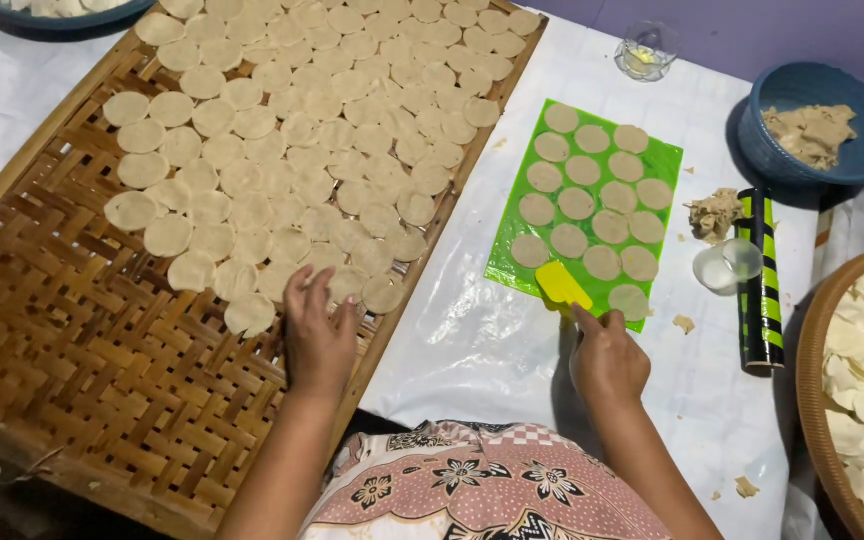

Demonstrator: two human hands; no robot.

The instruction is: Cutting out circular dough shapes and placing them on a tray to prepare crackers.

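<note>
My left hand (pixel 318 330) lies flat, fingers spread, on the woven bamboo tray (pixel 82 350), touching the nearest of the several thin round dough discs (pixel 292 130) laid out in rows. My right hand (pixel 607 358) grips a yellow plastic scraper (pixel 562 285), whose blade rests on the near edge of a green mat (pixel 667 155). Several more cut dough discs (pixel 584 205) sit in rows on that mat, and the scraper lies between two discs of the nearest row.
A black and green rolling pin (pixel 758 285) and a small round clear cutter (pixel 727 265) lie right of the mat beside dough scraps (pixel 714 213). A blue bowl (pixel 857 165) holds dough. A basket (pixel 814 400) of discs stands at the right. A small glass (pixel 646 50) stands farther back.
</note>
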